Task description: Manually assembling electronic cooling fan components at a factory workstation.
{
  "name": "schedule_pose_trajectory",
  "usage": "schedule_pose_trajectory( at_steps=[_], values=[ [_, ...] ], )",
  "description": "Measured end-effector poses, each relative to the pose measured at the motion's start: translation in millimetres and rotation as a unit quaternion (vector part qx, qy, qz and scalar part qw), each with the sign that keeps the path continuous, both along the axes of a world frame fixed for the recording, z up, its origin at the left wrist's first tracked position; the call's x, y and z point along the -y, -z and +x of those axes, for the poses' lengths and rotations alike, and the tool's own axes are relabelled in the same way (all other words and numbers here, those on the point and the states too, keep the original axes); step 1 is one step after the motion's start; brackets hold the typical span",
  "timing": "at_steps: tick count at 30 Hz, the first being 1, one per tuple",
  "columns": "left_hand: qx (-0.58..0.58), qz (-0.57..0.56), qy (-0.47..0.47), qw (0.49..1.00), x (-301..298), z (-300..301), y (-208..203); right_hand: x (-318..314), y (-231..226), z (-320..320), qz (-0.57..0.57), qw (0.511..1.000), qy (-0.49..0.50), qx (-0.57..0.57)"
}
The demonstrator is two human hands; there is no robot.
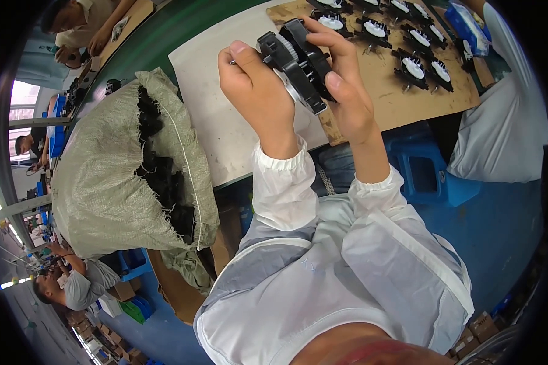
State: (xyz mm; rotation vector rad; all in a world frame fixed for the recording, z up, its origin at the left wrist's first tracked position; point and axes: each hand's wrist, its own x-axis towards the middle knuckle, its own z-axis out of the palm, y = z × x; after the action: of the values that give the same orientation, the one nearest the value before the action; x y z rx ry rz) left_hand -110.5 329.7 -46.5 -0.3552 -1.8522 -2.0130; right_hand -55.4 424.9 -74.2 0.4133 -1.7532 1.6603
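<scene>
My left hand (259,91) and my right hand (350,85) are raised over the near edge of the worktable. Between them is a black plastic gear housing (295,64), tilted, with a toothed wheel along its upper left side. It looks like two black halves lying close against each other; whether they are joined I cannot tell. My left thumb and fingers grip the left half, and a pale round part shows beneath it. The right half is gripped by my right fingers and thumb. A small metal pin sticks out beside my left fingers.
Several black assemblies with white gears (414,68) stand in rows on a brown board (371,109) at the right. Left of the white sheet (204,79) sits a woven sack (109,182) of black parts. A blue stool (429,173) is below the table. Other people work at the left.
</scene>
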Motion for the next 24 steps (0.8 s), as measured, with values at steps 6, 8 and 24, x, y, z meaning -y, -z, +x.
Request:
schedule_pose_trajectory(
  at_steps=[6,8,24],
  values=[
    [0.019,-0.031,0.021,0.999,3.6,-3.8,6.3,-8.9,1.6,5.3,0.034,0.999,-0.019,0.028],
    [0.021,-0.034,0.027,0.999,5.7,-4.7,8.2,-9.3,0.9,5.2,0.050,0.998,-0.023,0.034],
    [-0.101,-0.129,0.173,0.971,17.5,4.3,16.5,-13.3,3.6,-0.9,-0.021,0.998,-0.045,-0.029]
  ],
)
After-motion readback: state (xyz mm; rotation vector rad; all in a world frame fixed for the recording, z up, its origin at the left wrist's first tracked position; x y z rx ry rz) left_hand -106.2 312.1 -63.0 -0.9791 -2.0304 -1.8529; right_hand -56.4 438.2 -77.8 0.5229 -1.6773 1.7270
